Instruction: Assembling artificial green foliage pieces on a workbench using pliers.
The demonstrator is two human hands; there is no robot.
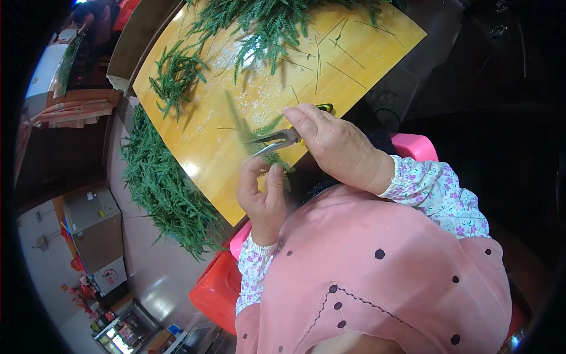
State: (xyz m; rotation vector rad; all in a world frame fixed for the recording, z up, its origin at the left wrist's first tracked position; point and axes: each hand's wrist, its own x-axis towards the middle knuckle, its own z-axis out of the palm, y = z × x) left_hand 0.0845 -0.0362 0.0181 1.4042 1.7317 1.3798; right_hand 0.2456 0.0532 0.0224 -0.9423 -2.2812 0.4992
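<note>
My right hand (339, 141) is wrapped round long-nose pliers (288, 137) with yellow and black handles. Their jaws stand apart and point left, above the near part of the table. Below the jaws, my left hand (262, 197) has its thumb and index finger bent together at a green artificial pine sprig (243, 131). The sprig is blurred at its upper end and passes behind the jaws, with some of its needles showing beside my left thumb. What lies right between those fingertips is partly hidden.
A yellow wooden table (221, 159) carries a heap of green sprigs (265, 29), a looped bunch (175, 79), thin dark stems (346, 75) and white flecks. Left of it, a large green pile (159, 177) lies low. A red stool (215, 292) stands near my left side.
</note>
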